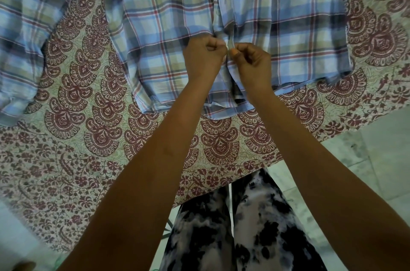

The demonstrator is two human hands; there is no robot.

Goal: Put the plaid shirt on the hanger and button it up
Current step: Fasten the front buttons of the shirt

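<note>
The blue, green and red plaid shirt (pixel 277 17) lies spread flat on a patterned bedsheet, hem toward me, with one sleeve (pixel 24 26) stretched out at the left. Both my hands meet at the front placket, a little above the hem. My left hand (pixel 205 57) pinches the left front edge with curled fingers. My right hand (pixel 251 60) pinches the right edge next to it. The button between the fingertips is hidden. No hanger is in view.
The maroon and cream paisley bedsheet (pixel 93 137) covers the surface and ends near my legs. My black and white patterned trousers (pixel 233 226) show at the bottom. Pale marble floor (pixel 366 159) lies to the right.
</note>
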